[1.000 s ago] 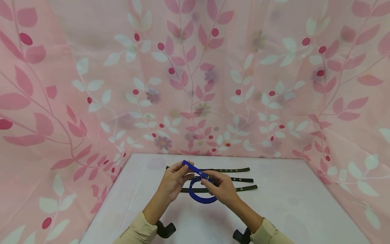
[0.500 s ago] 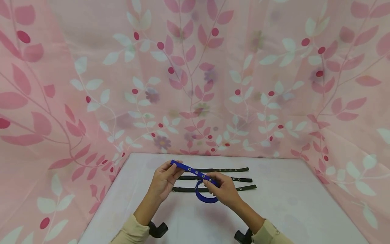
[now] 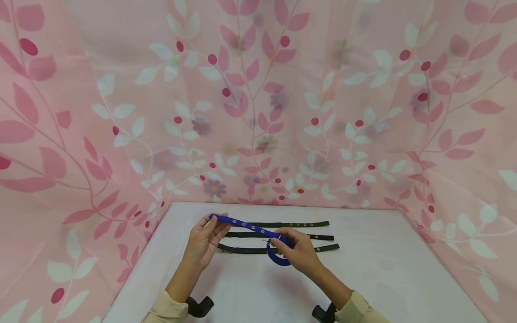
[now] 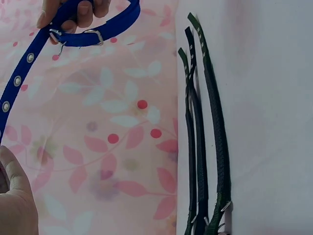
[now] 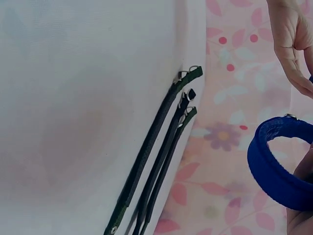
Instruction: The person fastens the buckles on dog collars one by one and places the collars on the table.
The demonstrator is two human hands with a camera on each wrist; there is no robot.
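Observation:
A blue collar (image 3: 246,225) with metal eyelets and a buckle hangs in the air between both hands. My left hand (image 3: 203,240) pinches the tip of its strap. Close to the buckle (image 4: 98,37), my right hand (image 3: 299,251) grips the collar with thumb and fingers. The rest of the collar curves in a loop (image 5: 274,181) below the right hand. In the head view the eyelet strap slants down from left to right. Fingers of the right hand partly cover the buckle area.
Three dark green-black collars (image 3: 282,224) lie side by side across the white table (image 3: 250,291), behind and below the hands. Each has eyelets at its right end. Pink leaf-patterned cloth (image 3: 258,112) walls the table at the back and sides.
My left hand has moved left with the strap tip, drawing the eyelet strap out longer and flatter. The loop below the right hand has become smaller. The right hand has barely moved.

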